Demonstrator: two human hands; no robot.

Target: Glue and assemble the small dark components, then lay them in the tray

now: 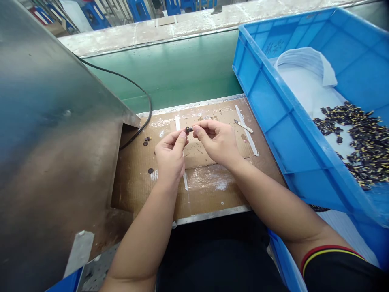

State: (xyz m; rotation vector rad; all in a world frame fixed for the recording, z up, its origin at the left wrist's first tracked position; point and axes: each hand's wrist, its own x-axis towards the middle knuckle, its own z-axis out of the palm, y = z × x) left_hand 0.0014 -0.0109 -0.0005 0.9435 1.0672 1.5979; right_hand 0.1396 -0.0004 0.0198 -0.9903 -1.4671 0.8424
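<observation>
My left hand (pixel 170 153) and my right hand (pixel 218 141) meet over the cardboard-covered bench. Between their fingertips is a small dark part (pixel 189 129) with a round, wider end on the left and a narrow stem on the right. The left thumb and fingers pinch the wide end; the right thumb and forefinger pinch the stem. On the cardboard, left of my left hand, lie a black disc (pixel 150 170) and a few more small dark pieces (pixel 146 140). A white-handled knife (pixel 244 126) rests beyond my right hand.
At the right, a large blue crate (pixel 264 97) holds white sheeting and a heap of black-and-yellow small parts (pixel 369 142). A metal housing (pixel 60 121) stands close on the left, with a black cable (pixel 133 81) looping from behind it. A green trough (pixel 182 73) runs behind the cardboard (pixel 206 178).
</observation>
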